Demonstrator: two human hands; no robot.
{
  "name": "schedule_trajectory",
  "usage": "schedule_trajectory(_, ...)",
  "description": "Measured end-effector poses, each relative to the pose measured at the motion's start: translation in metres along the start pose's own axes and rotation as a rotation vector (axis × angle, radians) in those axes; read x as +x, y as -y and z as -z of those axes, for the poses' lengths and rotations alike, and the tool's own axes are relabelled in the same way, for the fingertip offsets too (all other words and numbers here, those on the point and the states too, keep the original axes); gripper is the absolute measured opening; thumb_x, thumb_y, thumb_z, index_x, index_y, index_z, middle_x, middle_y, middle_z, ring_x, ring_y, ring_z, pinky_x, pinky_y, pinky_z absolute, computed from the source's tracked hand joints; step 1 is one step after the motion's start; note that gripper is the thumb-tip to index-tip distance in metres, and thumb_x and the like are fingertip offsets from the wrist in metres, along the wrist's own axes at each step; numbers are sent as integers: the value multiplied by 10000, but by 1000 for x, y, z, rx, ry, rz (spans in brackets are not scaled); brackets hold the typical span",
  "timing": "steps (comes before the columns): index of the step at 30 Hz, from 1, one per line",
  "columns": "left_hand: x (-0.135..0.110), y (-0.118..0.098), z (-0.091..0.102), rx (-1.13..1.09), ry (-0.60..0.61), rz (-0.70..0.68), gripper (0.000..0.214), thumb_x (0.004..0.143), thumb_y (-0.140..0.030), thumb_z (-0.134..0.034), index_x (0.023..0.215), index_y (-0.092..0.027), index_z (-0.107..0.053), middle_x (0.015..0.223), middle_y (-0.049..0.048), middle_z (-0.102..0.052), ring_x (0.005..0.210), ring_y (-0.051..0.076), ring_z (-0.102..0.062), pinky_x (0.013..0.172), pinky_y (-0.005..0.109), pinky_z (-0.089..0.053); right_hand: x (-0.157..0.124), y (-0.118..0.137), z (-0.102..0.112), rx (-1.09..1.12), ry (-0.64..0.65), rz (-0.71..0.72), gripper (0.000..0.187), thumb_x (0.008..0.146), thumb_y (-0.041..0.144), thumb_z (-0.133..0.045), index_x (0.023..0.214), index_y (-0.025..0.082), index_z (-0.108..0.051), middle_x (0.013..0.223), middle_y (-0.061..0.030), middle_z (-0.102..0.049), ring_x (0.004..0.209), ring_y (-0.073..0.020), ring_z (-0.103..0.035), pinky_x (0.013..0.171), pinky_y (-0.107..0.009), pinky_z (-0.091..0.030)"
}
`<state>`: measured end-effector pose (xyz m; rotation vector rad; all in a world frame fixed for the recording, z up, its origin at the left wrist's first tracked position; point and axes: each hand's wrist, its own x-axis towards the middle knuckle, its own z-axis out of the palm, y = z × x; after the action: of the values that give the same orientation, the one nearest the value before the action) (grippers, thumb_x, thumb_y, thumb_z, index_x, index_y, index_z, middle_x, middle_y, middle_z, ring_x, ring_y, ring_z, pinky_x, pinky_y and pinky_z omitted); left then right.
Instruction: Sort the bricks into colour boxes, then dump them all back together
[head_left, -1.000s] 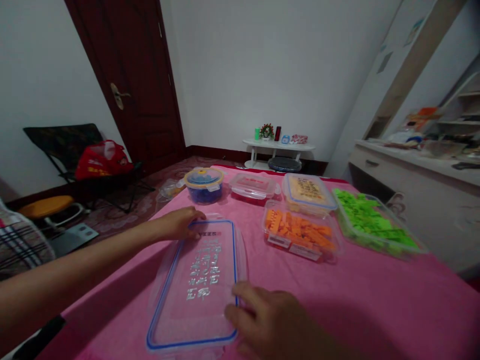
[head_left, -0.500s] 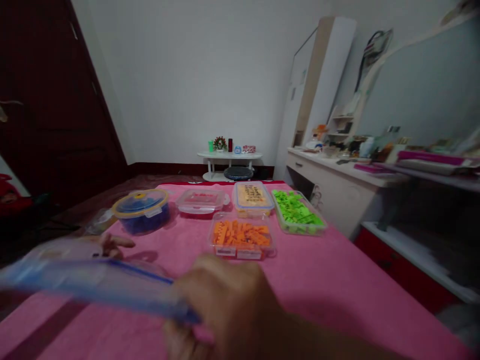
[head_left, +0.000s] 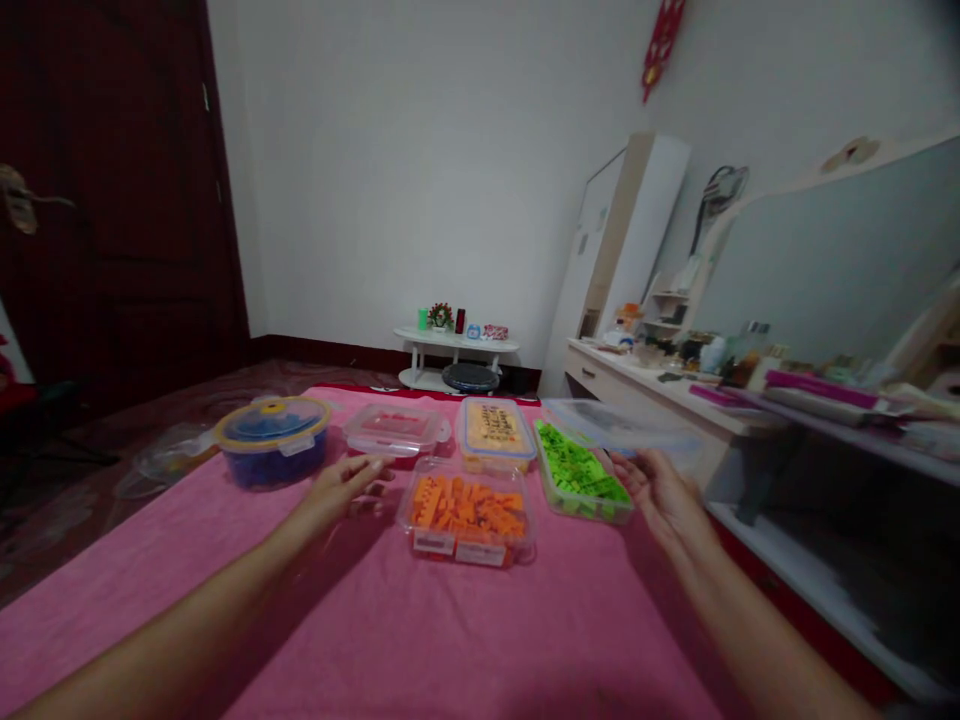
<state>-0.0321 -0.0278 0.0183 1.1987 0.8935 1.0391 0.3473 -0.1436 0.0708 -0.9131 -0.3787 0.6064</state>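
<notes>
My right hand (head_left: 664, 495) grips the near edge of a clear plastic lid (head_left: 630, 425) with a bluish rim, blurred by motion. The lid is tilted over the far right part of an uncovered box of green building bricks (head_left: 581, 475). My left hand (head_left: 352, 488) hovers above the cloth with its fingers apart and nothing in them. Just right of it stands a clear box of orange bricks (head_left: 465, 510). Behind are a covered box with red contents (head_left: 394, 430) and a blue-rimmed box of pale yellow pieces (head_left: 496, 430), dark marks on top.
A round blue tub (head_left: 274, 445) with a yellow-rimmed lid stands on the left of the pink cloth (head_left: 450, 640). Beyond the table's left edge lie clear plastic things (head_left: 169, 460). A dressing table (head_left: 660, 390) runs along the right, and a low white stand (head_left: 457, 342) is by the wall.
The lid has swung from the front left to the far right, over the green bricks, in my right hand. My left hand has come right, beside the orange box. The view has tilted up.
</notes>
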Motion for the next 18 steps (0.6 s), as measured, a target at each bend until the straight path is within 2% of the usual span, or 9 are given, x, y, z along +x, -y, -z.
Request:
schedule_trajectory(2,6,21,-5,-115,-75,-22,383,686,-403,-730,955,-143,-648,886,68,-642,630,108,-574,545,229,-496,11,-17,7,8,-64,-12,182,593,85,-666,655,140,-503,574,-8,-630,579,-171,-681,509,-176,-568)
schedule_trajectory(5,6,41,-4,-140,-85,9,378,675,-361,-746,949,-124,-640,827,69,-658,596,104,-583,544,221,-490,20,-39,10,15,-50,-26,204,605,75,-672,689,143,-499,587,3,-632,598,-174,-690,506,-164,-566)
schedule_trajectory(12,0,42,2,-95,-53,46,435,632,-359,-771,950,-94,-639,824,86,-685,610,117,-606,607,242,-505,20,-65,4,11,53,-58,225,633,82,-693,785,147,-540,694,-4,-686,658,-172,-702,566,-187,-587)
schedule_trajectory(18,1,48,2,-56,-30,21,411,638,-371,-756,917,-92,-644,800,72,-679,602,103,-589,595,224,-481,2,-68,1,-62,16,-104,216,687,76,-687,858,117,-562,707,-44,-706,664,-177,-705,603,-199,-590)
